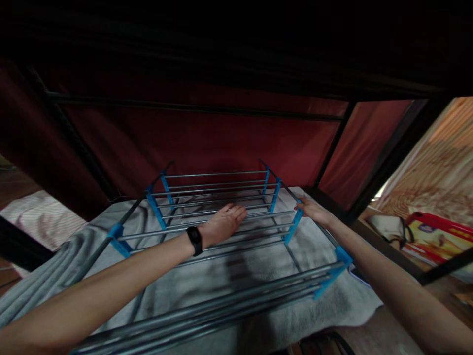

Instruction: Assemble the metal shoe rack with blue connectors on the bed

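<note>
One rack [269, 215]: side poles [133, 209] pointing away, tubes [221, 301] crosswise | left fingers [238, 213] outstretched | right fingers [302, 207] gripping bracket [293, 229]

Head view | forward, downward | close over metal rack [221, 303] (single viewpoint)

We stretch our left hand [226, 224], black band [194, 240] at the wrist, flat-fingered over the bars of a metal rack [236, 295]. Our right hand [313, 211] curls its fingers at a blue bracket [293, 228]. We see grey cloth [328, 315] beneath and dark red fabric [207, 138] behind.
</note>
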Available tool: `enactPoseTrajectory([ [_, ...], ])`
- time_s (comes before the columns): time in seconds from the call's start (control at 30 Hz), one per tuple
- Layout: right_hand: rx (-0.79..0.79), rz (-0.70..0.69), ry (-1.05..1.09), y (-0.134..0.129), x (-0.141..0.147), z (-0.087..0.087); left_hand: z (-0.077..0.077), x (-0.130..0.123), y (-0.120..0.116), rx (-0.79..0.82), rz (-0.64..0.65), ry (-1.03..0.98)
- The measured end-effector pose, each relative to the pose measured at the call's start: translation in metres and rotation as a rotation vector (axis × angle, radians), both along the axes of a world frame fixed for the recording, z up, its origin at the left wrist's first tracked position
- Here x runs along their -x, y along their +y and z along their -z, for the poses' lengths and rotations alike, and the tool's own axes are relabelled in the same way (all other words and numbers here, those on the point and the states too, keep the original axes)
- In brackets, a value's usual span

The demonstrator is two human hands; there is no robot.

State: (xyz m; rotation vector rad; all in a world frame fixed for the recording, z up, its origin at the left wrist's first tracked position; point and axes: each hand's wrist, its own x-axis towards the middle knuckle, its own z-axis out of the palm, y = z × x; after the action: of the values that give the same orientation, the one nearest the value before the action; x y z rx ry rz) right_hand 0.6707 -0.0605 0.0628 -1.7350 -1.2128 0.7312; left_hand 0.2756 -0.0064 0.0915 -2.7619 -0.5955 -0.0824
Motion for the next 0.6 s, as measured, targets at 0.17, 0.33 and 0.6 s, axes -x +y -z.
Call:
enactPoseTrajectory([
  [0.17,0.057,0.03,-0.153,0.002,0.007,-0.007,0.009,-0.038,0.014,0.004,-0.036,-0.026],
  [0.33,0.026,0.027,-0.145,0.0,0.006,-0.008,-0.002,-0.064,0.01,0.108,-0.023,-0.009],
  [0.6,0.024,-0.001,0.062,0.001,0.012,-0.003,-0.002,-0.102,-0.002,0.201,0.046,-0.115],
])
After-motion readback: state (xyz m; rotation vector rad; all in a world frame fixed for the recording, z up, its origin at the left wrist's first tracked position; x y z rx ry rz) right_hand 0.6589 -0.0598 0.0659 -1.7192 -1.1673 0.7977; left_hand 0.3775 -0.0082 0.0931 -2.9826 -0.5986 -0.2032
